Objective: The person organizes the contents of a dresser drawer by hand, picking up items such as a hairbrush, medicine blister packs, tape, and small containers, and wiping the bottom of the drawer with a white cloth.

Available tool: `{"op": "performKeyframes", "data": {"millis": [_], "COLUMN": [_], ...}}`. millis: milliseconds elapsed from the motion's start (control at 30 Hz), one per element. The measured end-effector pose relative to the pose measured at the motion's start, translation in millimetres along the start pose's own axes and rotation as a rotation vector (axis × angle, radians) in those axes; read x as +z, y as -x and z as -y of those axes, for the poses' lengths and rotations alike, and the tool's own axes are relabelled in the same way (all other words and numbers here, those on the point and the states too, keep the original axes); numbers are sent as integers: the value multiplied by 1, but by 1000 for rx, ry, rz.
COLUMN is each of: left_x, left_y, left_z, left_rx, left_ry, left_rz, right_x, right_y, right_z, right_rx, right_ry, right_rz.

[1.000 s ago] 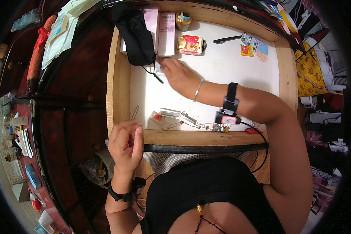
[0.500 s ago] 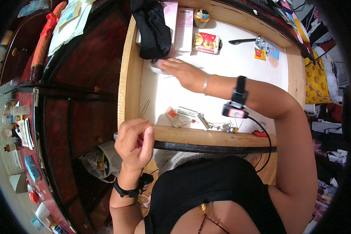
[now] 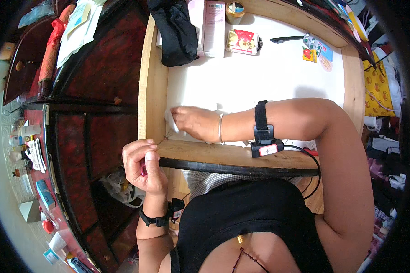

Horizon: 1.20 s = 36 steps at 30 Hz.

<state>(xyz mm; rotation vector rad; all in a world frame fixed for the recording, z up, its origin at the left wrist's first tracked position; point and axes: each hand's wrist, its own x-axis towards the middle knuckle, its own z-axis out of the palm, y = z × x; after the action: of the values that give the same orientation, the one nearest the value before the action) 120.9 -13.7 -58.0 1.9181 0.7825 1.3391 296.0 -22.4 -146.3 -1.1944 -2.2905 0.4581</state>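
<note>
My right hand [image 3: 193, 123] reaches across into the front left part of a wooden drawer [image 3: 151, 91] with a white bottom. It is pressed round a crumpled white tissue or cloth [image 3: 170, 121], slightly blurred, close to the left wall. My left hand [image 3: 146, 166] is curled at the drawer's front left corner, its fingers closed. A small dark pink bit shows inside it, too little to name. My right hand and forearm hide most of the small items near the front wall.
At the back left lie a black cloth [image 3: 177, 43] and a pale pink box [image 3: 214, 29]. Nearby are a gold-lidded jar [image 3: 235, 12], a red and cream packet [image 3: 243, 42], a black stick [image 3: 287, 39] and a blister pack [image 3: 312, 42]. Dark red cabinets [image 3: 95, 68] stand left.
My right hand has moved toward me with the white tissue or cloth, from beside the black cloth to the front left. My left hand has shifted slightly left and stays curled.
</note>
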Motion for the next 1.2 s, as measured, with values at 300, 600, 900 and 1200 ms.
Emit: {"op": "performKeyframes", "data": {"millis": [300, 600, 900, 1200], "left_x": [2, -3, 3, -5], "left_y": [-1, 0, -2, -1], "left_z": [-4, -4, -6, 0], "left_rx": [-50, -5, 13, 26], "left_ry": [-53, -80, -93, -115], "left_rz": [-27, 26, -16, 21], "right_x": [-12, -69, -21, -91], "right_y": [-19, 8, 15, 45], "right_z": [-13, -17, -1, -28], "right_rx": [-146, 157, -229, 255], "right_ry": [-269, -406, -87, -613], "right_rz": [215, 437, 203, 330]}}
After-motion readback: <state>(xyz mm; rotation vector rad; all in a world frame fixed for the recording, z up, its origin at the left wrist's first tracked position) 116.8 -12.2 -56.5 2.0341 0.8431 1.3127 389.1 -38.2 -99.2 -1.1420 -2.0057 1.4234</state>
